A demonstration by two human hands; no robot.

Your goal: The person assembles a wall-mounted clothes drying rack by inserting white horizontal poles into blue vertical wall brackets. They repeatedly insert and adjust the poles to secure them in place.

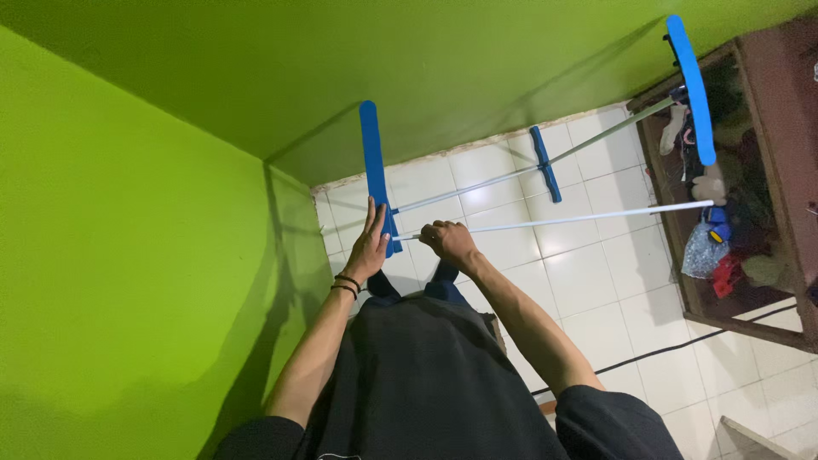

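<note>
Left hand: the left hand [370,243] lies flat and open against the near blue end bar [373,166] of the drying rack, fingers stretched up along it, pressing rather than gripping; dark bands circle the wrist.
Right hand: the right hand [446,241] is clenched round the near end of the white rod [579,219], just beside the left hand and right where the rod meets the blue bar.
Rack: it stands over the floor straight ahead of the person; the white rod runs from the near bar out to the far blue end bar [692,85] at upper right, and a second, greyer rod [511,175] runs beside it, carrying a short blue crosspiece [545,163] about midway.
Floor: white square tiles [588,273] with thin dark joints, glossy enough to show soft reflections; a black cable [665,349] trails across them at lower right.
Walls: bright green wall [128,255] close on the left, meeting another green wall [469,68] in a corner just behind the rack; the rack and arms throw dark shadows on both.
Right edge: a dark wooden shelf unit [767,111] packed with mixed coloured bits and a pale soft toy, too jumbled to sort out.
Person: dark top and dark trousers, seen from above.
</note>
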